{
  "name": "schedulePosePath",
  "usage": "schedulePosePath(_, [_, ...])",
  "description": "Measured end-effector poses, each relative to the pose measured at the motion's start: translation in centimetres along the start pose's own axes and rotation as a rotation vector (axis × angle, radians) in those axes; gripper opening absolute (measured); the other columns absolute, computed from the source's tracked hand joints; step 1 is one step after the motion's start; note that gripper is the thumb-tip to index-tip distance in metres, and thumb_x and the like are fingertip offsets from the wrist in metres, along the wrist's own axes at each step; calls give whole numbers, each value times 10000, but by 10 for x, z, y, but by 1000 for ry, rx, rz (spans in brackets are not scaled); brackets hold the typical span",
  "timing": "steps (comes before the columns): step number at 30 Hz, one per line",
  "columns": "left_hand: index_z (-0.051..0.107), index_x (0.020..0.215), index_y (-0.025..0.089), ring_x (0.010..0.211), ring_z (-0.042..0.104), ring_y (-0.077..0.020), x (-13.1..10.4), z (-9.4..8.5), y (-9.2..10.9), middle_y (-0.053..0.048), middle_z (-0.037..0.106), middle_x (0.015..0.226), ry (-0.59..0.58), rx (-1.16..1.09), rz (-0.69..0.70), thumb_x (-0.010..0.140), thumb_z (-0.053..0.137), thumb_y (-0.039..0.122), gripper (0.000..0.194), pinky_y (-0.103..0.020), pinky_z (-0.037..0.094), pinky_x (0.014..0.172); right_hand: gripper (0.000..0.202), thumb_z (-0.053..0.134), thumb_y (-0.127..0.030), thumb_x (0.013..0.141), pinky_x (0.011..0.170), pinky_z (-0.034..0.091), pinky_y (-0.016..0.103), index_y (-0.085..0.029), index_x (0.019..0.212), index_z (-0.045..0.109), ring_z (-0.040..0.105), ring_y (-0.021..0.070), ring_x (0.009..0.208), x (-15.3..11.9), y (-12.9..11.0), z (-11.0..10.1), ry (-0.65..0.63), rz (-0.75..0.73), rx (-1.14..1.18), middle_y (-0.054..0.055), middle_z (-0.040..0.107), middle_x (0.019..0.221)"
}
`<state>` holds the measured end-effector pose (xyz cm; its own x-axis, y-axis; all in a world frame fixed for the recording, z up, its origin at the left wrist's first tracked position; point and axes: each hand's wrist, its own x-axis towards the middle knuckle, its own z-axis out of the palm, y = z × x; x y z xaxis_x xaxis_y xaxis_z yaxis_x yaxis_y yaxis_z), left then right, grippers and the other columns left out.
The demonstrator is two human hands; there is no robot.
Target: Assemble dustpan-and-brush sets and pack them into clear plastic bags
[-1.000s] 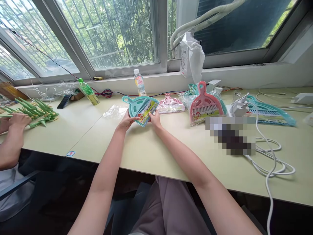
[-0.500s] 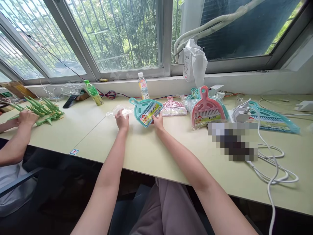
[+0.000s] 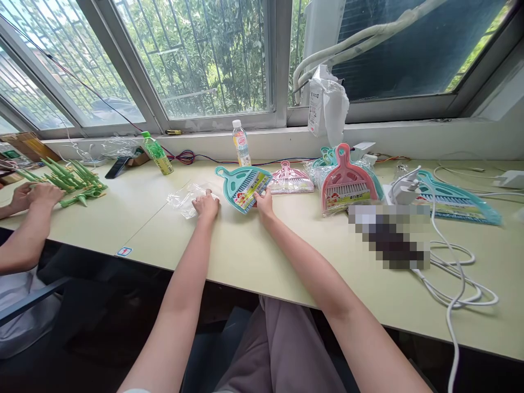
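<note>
My right hand point(image 3: 264, 204) is closed on the lower right edge of a teal dustpan and brush set point(image 3: 241, 188), tilted above the table with its handle to the upper left. A colourful label crosses the brush bristles. Just left of it, my left hand point(image 3: 207, 204) rests low at the table, fingers curled onto the right end of a crumpled clear plastic bag point(image 3: 181, 202). Behind the right hand lies a pink dustpan set point(image 3: 291, 179) in clear wrap.
Wrapped pink point(image 3: 346, 183) and teal dustpan sets point(image 3: 458, 199) lie to the right, near a white charger point(image 3: 405, 188) and looped cable. Bottles point(image 3: 241, 144) stand toward the window. At left, another person's hands point(image 3: 39, 195) touch green stick-like pieces point(image 3: 76, 177).
My left hand has come down and slightly right. The plastic bag has shifted left and lies more spread out. My right hand and the teal dustpan set have hardly moved.
</note>
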<state>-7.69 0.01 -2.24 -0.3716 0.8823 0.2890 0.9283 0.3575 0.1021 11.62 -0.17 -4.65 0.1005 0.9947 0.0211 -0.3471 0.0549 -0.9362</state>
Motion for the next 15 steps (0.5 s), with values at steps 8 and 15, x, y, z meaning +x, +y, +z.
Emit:
schedulePosePath(8, [627, 1136, 208, 1155, 535, -289, -1, -5, 6, -136, 547, 1286, -144, -231, 90, 870, 403, 152, 352, -405, 427, 925, 448, 498, -172, 851, 635, 591, 338, -230, 1288, 422, 683, 184, 755, -4, -5, 2, 0, 15, -63, 55, 689, 954])
schedulePosePath(15, [616, 885, 183, 1094, 571, -279, 1, -4, 9, -142, 606, 1143, -21, -275, -36, 868, 485, 316, 188, -394, 421, 934, 449, 510, -203, 849, 725, 577, 362, -245, 1292, 446, 683, 205, 810, -4, -2, 1, 29, -20, -218, 35, 688, 896])
